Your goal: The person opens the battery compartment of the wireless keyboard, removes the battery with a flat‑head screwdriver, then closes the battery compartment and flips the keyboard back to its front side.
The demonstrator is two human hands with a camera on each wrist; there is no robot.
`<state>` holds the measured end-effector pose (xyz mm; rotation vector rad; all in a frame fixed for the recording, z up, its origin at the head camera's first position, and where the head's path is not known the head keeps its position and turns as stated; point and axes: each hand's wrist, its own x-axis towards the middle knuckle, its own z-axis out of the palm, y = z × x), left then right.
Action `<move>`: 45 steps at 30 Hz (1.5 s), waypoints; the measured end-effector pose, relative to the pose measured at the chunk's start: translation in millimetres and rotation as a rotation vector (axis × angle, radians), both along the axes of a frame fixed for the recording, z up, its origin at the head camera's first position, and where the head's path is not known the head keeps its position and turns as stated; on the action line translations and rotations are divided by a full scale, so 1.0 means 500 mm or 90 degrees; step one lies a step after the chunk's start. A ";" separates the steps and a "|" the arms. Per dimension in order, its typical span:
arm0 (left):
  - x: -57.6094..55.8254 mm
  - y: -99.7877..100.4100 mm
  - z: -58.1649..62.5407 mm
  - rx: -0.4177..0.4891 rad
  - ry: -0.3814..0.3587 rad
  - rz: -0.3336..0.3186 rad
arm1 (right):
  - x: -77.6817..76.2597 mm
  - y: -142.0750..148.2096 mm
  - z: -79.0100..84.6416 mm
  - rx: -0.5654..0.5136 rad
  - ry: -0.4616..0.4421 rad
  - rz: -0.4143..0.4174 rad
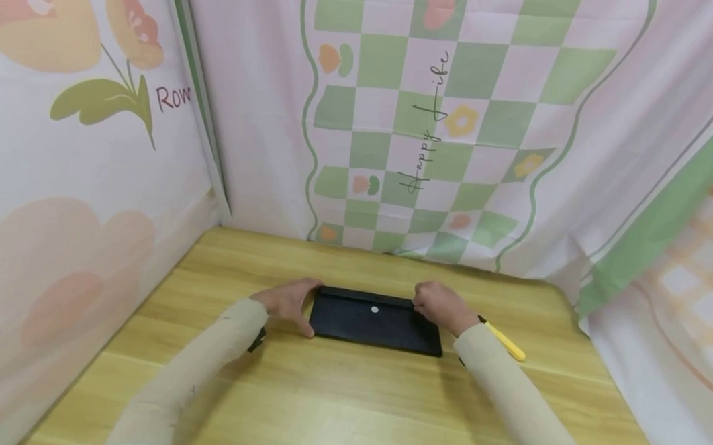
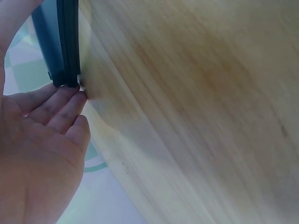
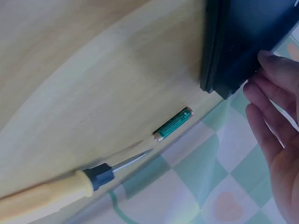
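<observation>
A flat black device (image 1: 369, 324), like a keyboard turned face down, lies on the table with a thicker bar along its far edge and a white round sticker. My left hand (image 1: 288, 305) grips its left end, thumb at the near corner and fingers at the far one. In the left wrist view those fingers (image 2: 60, 105) touch the end of the bar. At the far right, my right hand (image 1: 443, 306) pinches the bar's edge; the right wrist view shows the thumb (image 3: 275, 63) on the black surface and other fingers beside its edge.
A yellow-handled screwdriver (image 1: 507, 343) lies right of my right hand. Near its tip in the right wrist view is a small green battery (image 3: 174, 123). Patterned curtains (image 1: 265, 110) hang around the wooden table (image 1: 322, 409) at the back and sides.
</observation>
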<state>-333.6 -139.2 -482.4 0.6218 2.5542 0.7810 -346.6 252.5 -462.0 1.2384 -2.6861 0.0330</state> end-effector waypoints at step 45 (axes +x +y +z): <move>0.013 -0.048 0.033 0.251 0.041 -0.048 | 0.089 0.088 -0.036 -0.142 -0.311 -0.200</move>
